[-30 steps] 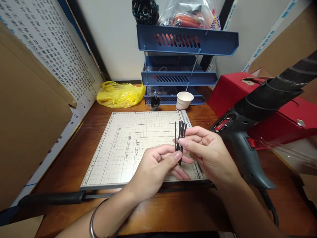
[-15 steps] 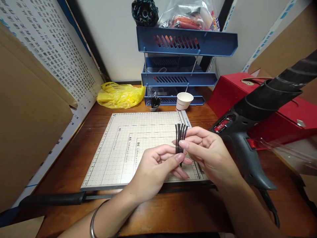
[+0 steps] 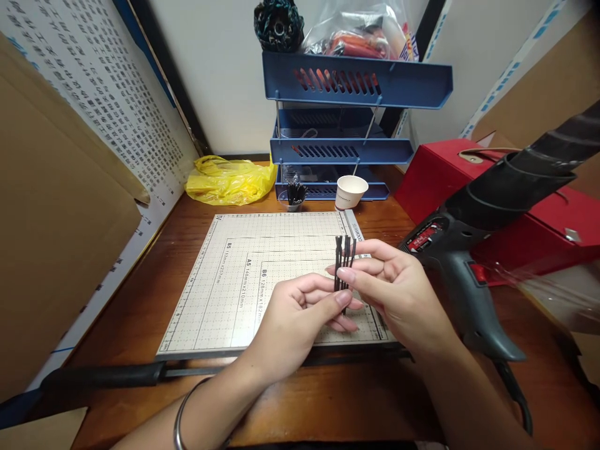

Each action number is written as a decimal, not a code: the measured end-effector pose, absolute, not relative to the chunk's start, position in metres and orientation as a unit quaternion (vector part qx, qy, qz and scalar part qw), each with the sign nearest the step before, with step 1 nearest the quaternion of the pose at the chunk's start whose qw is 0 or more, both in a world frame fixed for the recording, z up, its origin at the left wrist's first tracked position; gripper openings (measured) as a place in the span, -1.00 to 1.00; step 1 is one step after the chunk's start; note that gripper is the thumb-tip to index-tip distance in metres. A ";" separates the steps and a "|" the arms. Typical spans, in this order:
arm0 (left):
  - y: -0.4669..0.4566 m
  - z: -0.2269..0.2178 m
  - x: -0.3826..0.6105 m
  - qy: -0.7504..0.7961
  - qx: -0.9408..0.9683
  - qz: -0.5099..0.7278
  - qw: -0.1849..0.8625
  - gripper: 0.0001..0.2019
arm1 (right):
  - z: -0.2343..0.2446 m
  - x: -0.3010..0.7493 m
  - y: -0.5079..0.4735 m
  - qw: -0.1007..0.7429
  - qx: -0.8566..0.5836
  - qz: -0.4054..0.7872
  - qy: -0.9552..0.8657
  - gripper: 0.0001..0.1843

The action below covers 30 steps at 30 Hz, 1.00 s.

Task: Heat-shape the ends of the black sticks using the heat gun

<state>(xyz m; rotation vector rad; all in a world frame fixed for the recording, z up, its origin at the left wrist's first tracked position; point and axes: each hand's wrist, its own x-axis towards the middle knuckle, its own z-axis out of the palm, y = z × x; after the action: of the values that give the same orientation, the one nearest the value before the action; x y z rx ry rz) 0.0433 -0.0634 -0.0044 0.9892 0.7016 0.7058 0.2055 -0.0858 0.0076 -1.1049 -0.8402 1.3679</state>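
Note:
Several thin black strips [image 3: 346, 253] stand upright in a narrow fan between my two hands, above the right part of a gridded paper trimmer [image 3: 220, 294]. My left hand [image 3: 302, 315] is closed on their lower ends, the thumb pressed against the fingers. From the right, my right hand [image 3: 398, 290] pinches the strips higher up with thumb and fingertips. Their top ends stick out free and look slightly kinked. Fingers hide part of their lower length.
A heat gun [image 3: 478, 300] stands close on the right, before a red box [image 3: 431, 169]. Behind the trimmer are a small cup of black strips [image 3: 295, 197], a white paper cup [image 3: 350, 192], a yellow plastic bag [image 3: 229, 181] and blue stacked trays [image 3: 337, 150]. The trimmer's black handle [image 3: 103, 375] extends left.
The strips have turned a little and their fan looks regrouped, with gaps between the tops. Both hands keep their hold in nearly the same place. The view has shifted slightly.

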 end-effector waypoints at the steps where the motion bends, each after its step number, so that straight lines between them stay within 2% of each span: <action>1: -0.064 -0.004 0.043 0.324 0.459 0.323 0.761 -0.73 | 0.008 0.206 -0.086 0.560 -0.473 0.580 -0.356 -0.54; 14: -0.068 0.001 0.041 0.286 0.472 0.324 0.768 -0.74 | 0.011 0.204 -0.090 0.574 -0.487 0.542 -0.374 -0.50; 20: -0.073 0.002 0.042 0.245 0.472 0.356 0.769 -0.76 | 0.017 0.201 -0.098 0.603 -0.456 0.512 -0.407 -0.58; 25: -0.075 0.001 0.041 0.254 0.492 0.351 0.755 -0.76 | 0.018 0.203 -0.102 0.588 -0.486 0.475 -0.439 -0.60; 30: -0.074 0.000 0.040 0.253 0.504 0.356 0.745 -0.83 | 0.017 0.202 -0.102 0.602 -0.460 0.484 -0.437 -0.62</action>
<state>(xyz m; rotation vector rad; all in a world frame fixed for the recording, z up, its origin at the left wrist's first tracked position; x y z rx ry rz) 0.0399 -0.0744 -0.0005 1.1047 0.5532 0.7803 0.2017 -0.1019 0.0168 -1.0660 -1.0124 1.1203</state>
